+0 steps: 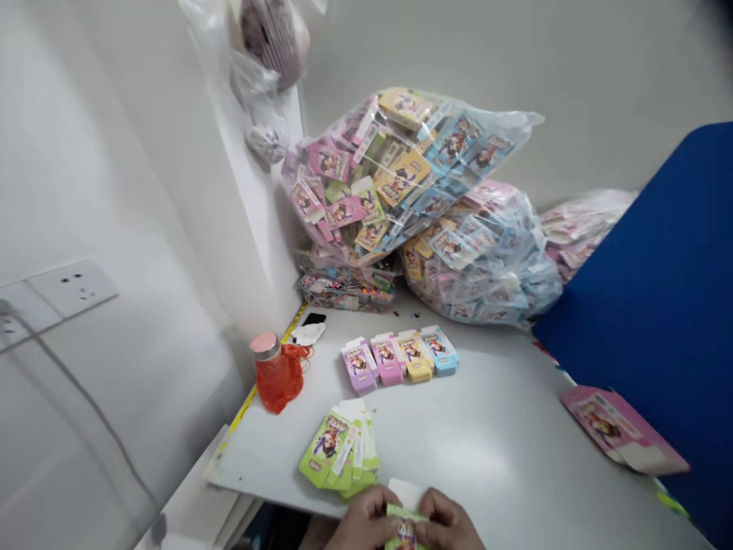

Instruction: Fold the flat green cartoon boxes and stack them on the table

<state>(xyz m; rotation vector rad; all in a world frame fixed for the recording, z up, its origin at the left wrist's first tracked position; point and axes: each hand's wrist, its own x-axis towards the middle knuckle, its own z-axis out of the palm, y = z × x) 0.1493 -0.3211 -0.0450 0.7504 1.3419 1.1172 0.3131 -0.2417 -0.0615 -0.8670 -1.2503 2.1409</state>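
At the table's near edge my left hand (366, 521) and my right hand (450, 524) both grip one small green carton (405, 531), its white flap (406, 493) standing up between them. The carton's lower part runs out of the picture. Left of it lies a fanned stack of flat green cartons (335, 451) printed with a cartoon figure. Farther back, a purple box (360, 368), a pink box (388, 359), a yellow box (415, 357) and a blue box (440, 351) lie side by side, folded into shape with their end flaps raised.
Clear plastic bags (395, 176) full of coloured cartons pile up against the back wall. A jar in a red bag (278, 378) stands at the left edge. At right, a flat pink carton (621, 429) lies by a blue panel (653, 290). Sockets (74, 286) are on the left wall.
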